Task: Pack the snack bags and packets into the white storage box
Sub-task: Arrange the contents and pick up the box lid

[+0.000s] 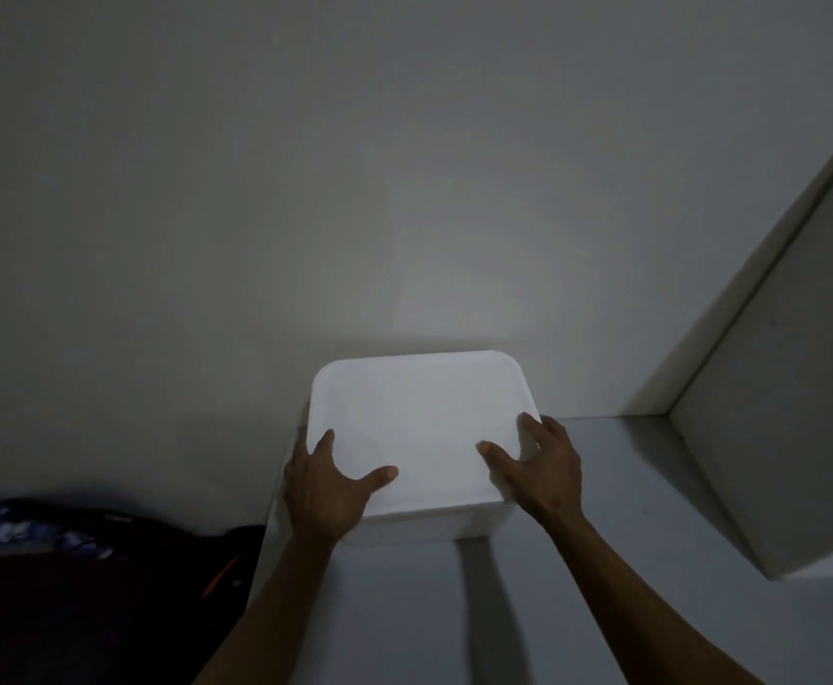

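The white storage box [419,412] stands on a pale grey surface against the wall, with its white lid on top. My left hand [323,487] grips the box's near left corner, thumb lying across the lid and fingers down the side. My right hand [543,469] clasps the near right corner, fingers spread over the lid's edge. The box's inside is hidden by the lid. No snack bags or packets show on the surface.
A white cabinet or panel [790,412] rises at the right, close to the box. The grey surface [627,536] runs toward me. Dark fabric with a blue-and-white patterned item [19,531] lies low at the left, in shadow.
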Tool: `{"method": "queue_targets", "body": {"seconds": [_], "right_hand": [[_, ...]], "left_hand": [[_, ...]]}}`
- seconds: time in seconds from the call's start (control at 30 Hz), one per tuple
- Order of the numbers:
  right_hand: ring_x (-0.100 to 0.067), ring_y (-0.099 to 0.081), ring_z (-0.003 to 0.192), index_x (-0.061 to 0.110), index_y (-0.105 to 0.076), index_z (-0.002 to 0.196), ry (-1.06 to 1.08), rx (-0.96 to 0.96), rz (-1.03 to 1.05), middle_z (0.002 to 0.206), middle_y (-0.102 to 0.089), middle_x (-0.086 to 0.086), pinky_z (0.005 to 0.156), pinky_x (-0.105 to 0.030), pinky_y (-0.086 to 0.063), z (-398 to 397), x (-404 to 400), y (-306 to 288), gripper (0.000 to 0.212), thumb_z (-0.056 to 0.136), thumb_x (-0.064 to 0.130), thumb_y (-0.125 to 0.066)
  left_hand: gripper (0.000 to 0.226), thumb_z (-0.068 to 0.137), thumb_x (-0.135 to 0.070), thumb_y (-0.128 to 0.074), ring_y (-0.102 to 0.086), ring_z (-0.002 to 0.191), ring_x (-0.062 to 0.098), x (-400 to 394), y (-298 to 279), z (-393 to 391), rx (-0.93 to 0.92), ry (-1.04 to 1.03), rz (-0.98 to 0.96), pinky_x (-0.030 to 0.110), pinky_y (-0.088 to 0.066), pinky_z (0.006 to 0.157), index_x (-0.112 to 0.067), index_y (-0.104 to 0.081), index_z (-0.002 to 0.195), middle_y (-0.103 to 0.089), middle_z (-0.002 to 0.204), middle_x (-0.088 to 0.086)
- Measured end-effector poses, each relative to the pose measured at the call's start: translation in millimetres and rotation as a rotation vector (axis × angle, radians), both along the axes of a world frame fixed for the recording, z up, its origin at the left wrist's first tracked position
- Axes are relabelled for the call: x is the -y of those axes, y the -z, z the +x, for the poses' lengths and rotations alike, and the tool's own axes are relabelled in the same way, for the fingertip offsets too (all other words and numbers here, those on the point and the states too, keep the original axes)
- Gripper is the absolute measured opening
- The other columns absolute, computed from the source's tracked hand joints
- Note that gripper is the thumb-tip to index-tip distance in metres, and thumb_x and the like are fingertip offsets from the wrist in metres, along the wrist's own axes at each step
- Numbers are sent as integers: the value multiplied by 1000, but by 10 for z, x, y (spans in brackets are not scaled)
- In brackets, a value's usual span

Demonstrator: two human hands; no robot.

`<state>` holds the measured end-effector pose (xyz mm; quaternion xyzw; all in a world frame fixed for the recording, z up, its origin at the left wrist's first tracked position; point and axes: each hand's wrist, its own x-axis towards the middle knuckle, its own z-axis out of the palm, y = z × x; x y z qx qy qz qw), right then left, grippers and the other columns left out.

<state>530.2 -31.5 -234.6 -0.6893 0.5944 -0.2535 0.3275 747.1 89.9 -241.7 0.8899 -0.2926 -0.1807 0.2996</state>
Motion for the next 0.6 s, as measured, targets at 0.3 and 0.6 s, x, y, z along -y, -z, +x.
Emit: {"method": "queue_targets", "body": {"seconds": [0.3,0.6], "right_hand": [[-27,-45,135,10,-52,140,27,31,33,149,-43,-10,109,-39,-37,166,181,282,82,75,54,-77],[-27,-43,136,11,-51,141,26,48,-2,150,-42,-10,108,-35,-37,154,205,379,77,80,50,-75]], "left_hand": [[116,52,-71,-79,-37,135,36,207,155,201,35,-12,-4,49,-37,109,-15,-40,145,-35,150,15],[106,65,-73,-69,-23,143,32,162,256,210,44,11,64,45,-30,113,-22,-31,150,-22,157,12]]}}
